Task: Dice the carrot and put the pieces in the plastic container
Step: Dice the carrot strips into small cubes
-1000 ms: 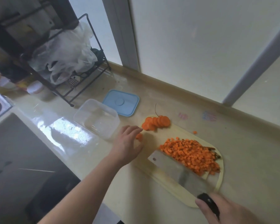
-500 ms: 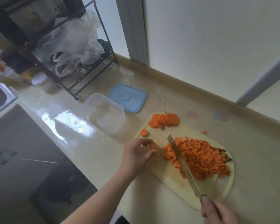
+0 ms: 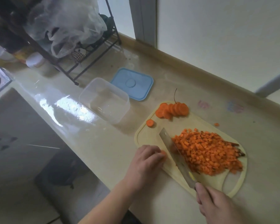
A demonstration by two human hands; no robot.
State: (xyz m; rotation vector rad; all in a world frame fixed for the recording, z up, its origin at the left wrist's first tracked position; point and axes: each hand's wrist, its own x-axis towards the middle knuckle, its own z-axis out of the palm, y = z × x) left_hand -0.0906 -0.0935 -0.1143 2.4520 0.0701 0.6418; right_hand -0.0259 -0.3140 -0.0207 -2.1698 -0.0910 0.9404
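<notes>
At lower right, the right hand (image 3: 217,206) grips the knife (image 3: 176,157) beside the diced heap (image 3: 207,152); the left hand's (image 3: 145,164) fingers pinch a carrot slice (image 3: 163,153) on the cutting board (image 3: 145,136). Dicing continues: uncut slices (image 3: 173,109) wait mid-frame. Beyond, the plastic container (image 3: 103,99) sits empty on the worktop (image 3: 257,130).

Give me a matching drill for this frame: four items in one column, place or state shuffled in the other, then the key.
Items
1. plastic container
2. blue lid
3. diced carrot
4. knife

Place or state
A. heaped on the cutting board
B. flat on the counter, behind the container
C. empty, lid off, left of the board
D. gripped by the right hand, blade against the heap

Pairs: 1-C, 2-B, 3-A, 4-D
</notes>
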